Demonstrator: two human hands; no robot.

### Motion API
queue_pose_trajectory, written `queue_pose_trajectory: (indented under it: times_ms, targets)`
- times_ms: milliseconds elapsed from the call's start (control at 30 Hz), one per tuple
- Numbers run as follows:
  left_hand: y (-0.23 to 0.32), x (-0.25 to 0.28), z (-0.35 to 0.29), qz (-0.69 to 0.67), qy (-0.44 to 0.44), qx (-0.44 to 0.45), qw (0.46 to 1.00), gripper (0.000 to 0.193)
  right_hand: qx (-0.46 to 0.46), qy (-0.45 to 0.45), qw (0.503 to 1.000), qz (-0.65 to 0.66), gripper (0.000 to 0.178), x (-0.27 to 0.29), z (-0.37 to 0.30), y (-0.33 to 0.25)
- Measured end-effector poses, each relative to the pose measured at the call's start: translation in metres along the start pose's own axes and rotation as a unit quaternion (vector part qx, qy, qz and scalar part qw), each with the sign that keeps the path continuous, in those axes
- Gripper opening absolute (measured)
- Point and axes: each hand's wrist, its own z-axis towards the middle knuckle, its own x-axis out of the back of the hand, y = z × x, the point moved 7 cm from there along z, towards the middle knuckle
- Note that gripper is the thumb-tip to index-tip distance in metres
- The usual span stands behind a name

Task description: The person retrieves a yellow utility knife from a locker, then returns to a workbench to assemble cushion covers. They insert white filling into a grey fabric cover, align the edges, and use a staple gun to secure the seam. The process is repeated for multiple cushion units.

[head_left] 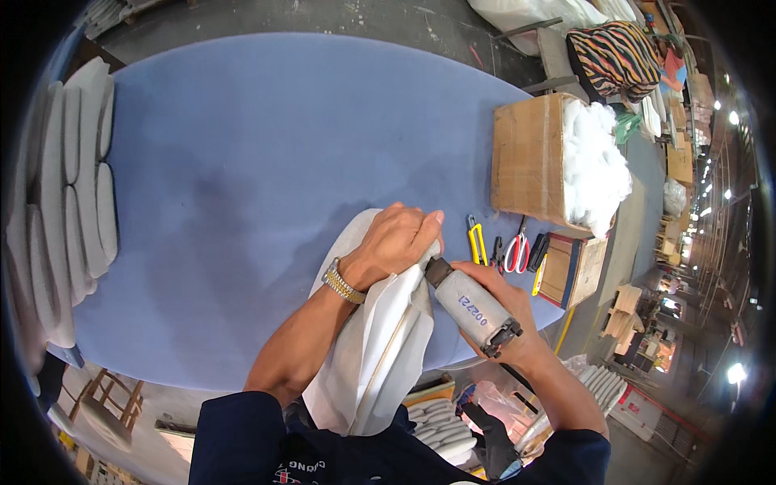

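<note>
A grey fabric-covered piece with a white lining lies lengthwise from the near table edge toward my body, its long side gaping open. My left hand, a metal watch on its wrist, is closed over the far end, pinching the fabric edge. In my right hand is a grey staple-gun-like air tool with a black nose. That nose meets the fabric edge just beside my left fingers. My right fingers are partly hidden behind the tool's body.
Stacked grey padded pieces line the table's left side. On the right stands a cardboard box of white stuffing. Before it lie a yellow cutter, red-handled scissors and a small wooden box. The blue table has a rounded edge.
</note>
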Motion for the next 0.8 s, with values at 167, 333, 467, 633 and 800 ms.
queue_pose_trajectory:
  times_ms: [167, 333, 467, 633, 800]
  targets:
    - [0.004, 0.002, -0.003, 0.004, 0.088, -0.065, 0.994, 0.051, -0.056, -0.047, 0.997, -0.008, 0.067, 0.004, 0.009, -0.004]
    - [0.004, 0.004, -0.004, 0.030, 0.092, -0.067, 0.993, 0.048, -0.028, -0.030, 0.998, -0.050, 0.068, 0.002, 0.010, 0.000]
    - [0.004, 0.008, -0.005, 0.002, 0.098, -0.056, 0.994, 0.048, -0.026, -0.031, 0.998, -0.040, 0.068, 0.002, 0.012, 0.003]
    - [0.009, 0.007, 0.000, 0.024, 0.085, -0.034, 0.995, 0.051, -0.010, -0.037, 0.999, 0.017, 0.067, 0.008, 0.017, 0.016]
    - [0.010, 0.003, 0.002, -0.001, 0.059, 0.024, 0.998, 0.058, 0.063, -0.001, 0.996, 0.070, 0.068, 0.008, 0.010, 0.024]
